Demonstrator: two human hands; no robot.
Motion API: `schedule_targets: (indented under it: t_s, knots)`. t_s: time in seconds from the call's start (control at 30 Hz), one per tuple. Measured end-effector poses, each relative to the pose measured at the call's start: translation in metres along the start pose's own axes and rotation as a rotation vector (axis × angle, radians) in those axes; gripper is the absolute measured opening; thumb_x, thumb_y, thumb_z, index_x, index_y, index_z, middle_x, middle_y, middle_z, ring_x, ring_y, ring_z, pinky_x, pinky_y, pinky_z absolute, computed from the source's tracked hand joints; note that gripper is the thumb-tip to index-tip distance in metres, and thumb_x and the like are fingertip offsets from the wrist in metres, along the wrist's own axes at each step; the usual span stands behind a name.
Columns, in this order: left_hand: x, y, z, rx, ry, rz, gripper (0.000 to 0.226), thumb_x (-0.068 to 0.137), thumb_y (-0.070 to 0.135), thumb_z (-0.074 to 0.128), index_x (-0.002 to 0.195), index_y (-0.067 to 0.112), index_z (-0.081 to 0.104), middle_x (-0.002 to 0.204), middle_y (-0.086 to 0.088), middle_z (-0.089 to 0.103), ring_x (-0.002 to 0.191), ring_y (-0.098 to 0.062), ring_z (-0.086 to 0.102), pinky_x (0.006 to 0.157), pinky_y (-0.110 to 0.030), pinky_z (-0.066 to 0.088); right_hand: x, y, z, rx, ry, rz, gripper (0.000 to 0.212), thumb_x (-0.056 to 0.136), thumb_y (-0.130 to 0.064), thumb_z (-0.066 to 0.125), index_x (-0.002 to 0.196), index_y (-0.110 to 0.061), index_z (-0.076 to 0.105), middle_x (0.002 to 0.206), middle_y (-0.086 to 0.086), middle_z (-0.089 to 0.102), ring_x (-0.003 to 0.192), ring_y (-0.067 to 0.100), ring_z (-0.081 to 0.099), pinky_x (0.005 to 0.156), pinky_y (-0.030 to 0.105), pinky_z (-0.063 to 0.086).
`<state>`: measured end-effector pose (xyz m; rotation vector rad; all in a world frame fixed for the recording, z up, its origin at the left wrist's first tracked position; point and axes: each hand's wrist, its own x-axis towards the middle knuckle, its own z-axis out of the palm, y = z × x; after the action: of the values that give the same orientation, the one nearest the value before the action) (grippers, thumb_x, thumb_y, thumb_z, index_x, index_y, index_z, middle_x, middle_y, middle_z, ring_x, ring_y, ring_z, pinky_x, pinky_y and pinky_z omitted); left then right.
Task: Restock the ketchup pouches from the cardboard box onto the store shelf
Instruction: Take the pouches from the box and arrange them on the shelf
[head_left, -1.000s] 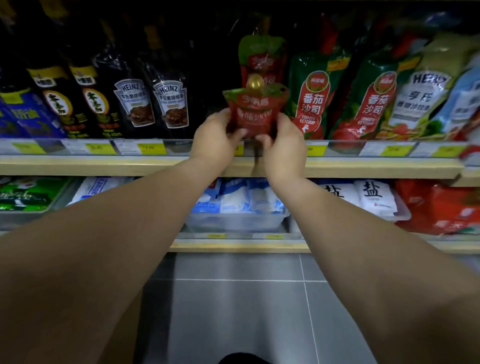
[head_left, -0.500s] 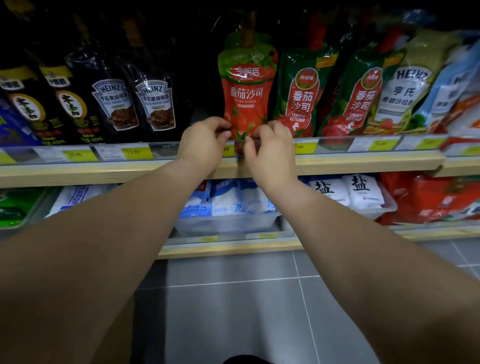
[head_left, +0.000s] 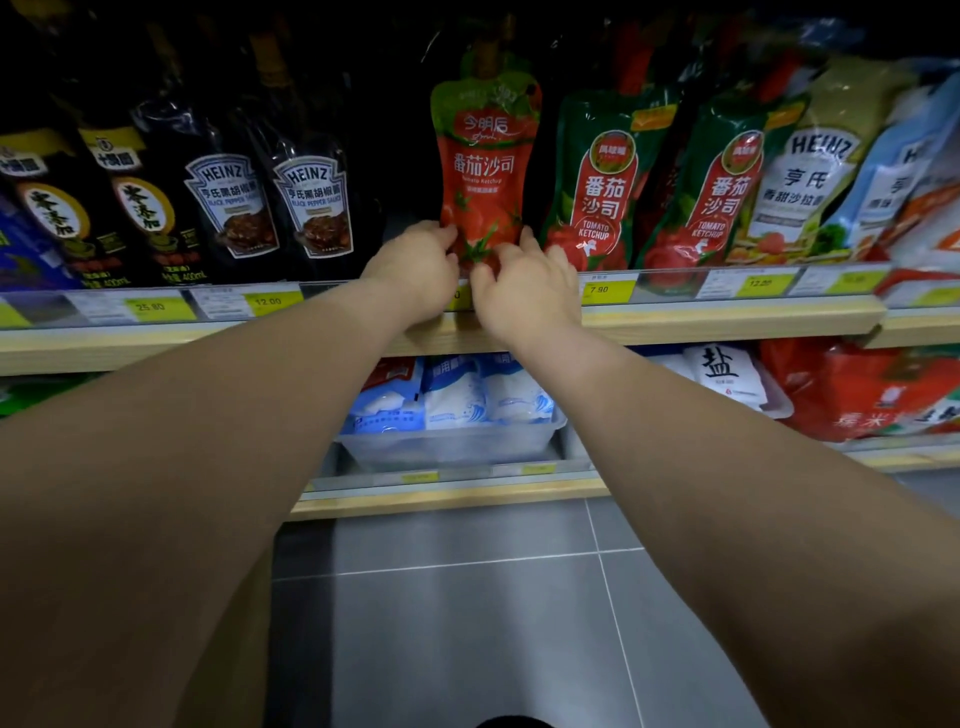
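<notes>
Your left hand (head_left: 415, 270) and right hand (head_left: 524, 299) pinch the bottom corners of the ketchup pouch (head_left: 485, 171), upright at the front of the shelf (head_left: 727, 323); release unevenly and it could topple forward or lean onto the green pouch (head_left: 597, 182).

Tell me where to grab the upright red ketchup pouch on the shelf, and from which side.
Grip the red ketchup pouch by its flat lower corners, coming from the front: it stands upright facing out, a green pouch crowds its right, and the left hand and right hand hold it there.
</notes>
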<state>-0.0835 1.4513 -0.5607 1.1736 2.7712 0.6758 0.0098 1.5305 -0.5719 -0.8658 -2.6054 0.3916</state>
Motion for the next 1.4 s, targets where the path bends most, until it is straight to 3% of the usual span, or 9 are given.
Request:
schedule_targets:
  t_s: [0.2,0.43,0.53,0.63,0.8,0.93,1.1,1.27,1.4]
  knots:
    - [0.008,0.005,0.001,0.016,-0.145,-0.139,0.058,0.095,0.034,0.034,0.148,0.030,0.011,0.159,0.000,0.008,0.143,-0.025,0.017,0.116,-0.037,0.021,0.005,-0.002,0.008,-0.057,-0.065,0.043,0.054,0.092,-0.040,0.025,0.139,-0.019,0.042,0.155,0.010,0.022,0.128,0.032,0.032,0.101,0.038,0.024]
    - [0.008,0.006,0.001,0.023,-0.134,-0.155,0.059,0.093,0.041,0.033,0.145,0.043,0.007,0.151,-0.004,0.032,0.129,-0.026,0.042,0.102,-0.038,0.041,0.007,-0.001,0.014,-0.076,-0.042,0.039,0.055,0.094,-0.039,0.023,0.142,-0.015,0.035,0.154,0.010,0.027,0.129,0.031,0.034,0.103,0.038,0.021]
    - [0.007,0.004,0.002,0.004,-0.095,-0.133,0.053,0.096,0.040,0.030,0.146,0.041,0.012,0.149,-0.005,0.036,0.126,-0.026,0.045,0.101,-0.038,0.041,0.002,0.003,0.012,-0.025,-0.006,-0.016,0.050,0.096,-0.038,0.032,0.138,-0.015,0.043,0.152,0.010,0.032,0.129,0.031,0.035,0.105,0.037,0.020]
    - [-0.003,0.001,0.000,-0.150,-0.016,-0.064,0.048,0.097,0.038,0.039,0.144,0.035,0.028,0.143,-0.002,0.045,0.127,-0.023,0.046,0.103,-0.035,0.040,-0.013,0.011,0.003,0.070,0.076,-0.109,0.043,0.095,-0.030,0.042,0.134,-0.011,0.048,0.146,0.012,0.040,0.129,0.029,0.037,0.108,0.033,0.022]
    - [-0.051,-0.011,-0.016,-0.250,0.090,0.122,0.046,0.088,0.024,0.060,0.132,0.029,0.050,0.132,0.003,0.057,0.121,-0.011,0.050,0.094,-0.010,0.030,-0.054,0.011,-0.008,0.130,0.169,-0.218,0.036,0.090,-0.019,0.050,0.122,-0.007,0.058,0.128,0.011,0.057,0.120,0.029,0.045,0.105,0.033,0.030]
    - [-0.107,-0.037,-0.024,-0.163,0.115,0.062,0.039,0.090,0.027,0.057,0.129,0.030,0.054,0.129,0.001,0.059,0.119,-0.014,0.052,0.087,-0.012,0.033,-0.088,-0.009,0.003,0.210,0.051,-0.237,0.031,0.089,-0.018,0.051,0.116,-0.009,0.062,0.116,0.010,0.064,0.110,0.030,0.052,0.098,0.036,0.036]
    - [-0.192,-0.100,-0.026,-0.108,-0.003,-0.110,0.039,0.088,0.020,0.059,0.127,0.021,0.057,0.127,-0.001,0.061,0.116,-0.018,0.056,0.089,-0.013,0.034,-0.139,-0.059,0.038,0.341,-0.158,-0.232,0.031,0.087,-0.017,0.055,0.115,-0.009,0.062,0.114,0.013,0.065,0.105,0.033,0.055,0.094,0.036,0.039]
    - [-0.248,-0.171,-0.036,-0.042,-0.150,-0.311,0.043,0.087,0.023,0.059,0.129,0.019,0.054,0.125,-0.004,0.062,0.109,-0.021,0.059,0.092,-0.027,0.042,-0.180,-0.119,0.084,0.403,-0.364,-0.243,0.029,0.087,-0.020,0.055,0.113,-0.010,0.063,0.109,0.013,0.067,0.101,0.032,0.059,0.089,0.036,0.046]
    - [-0.284,-0.235,-0.054,0.013,-0.202,-0.391,0.043,0.086,0.027,0.060,0.128,0.023,0.055,0.121,-0.003,0.064,0.107,-0.019,0.060,0.086,-0.021,0.040,-0.212,-0.180,0.122,0.411,-0.508,-0.277,0.031,0.086,-0.020,0.054,0.115,-0.014,0.062,0.111,0.009,0.067,0.099,0.029,0.060,0.085,0.034,0.048]
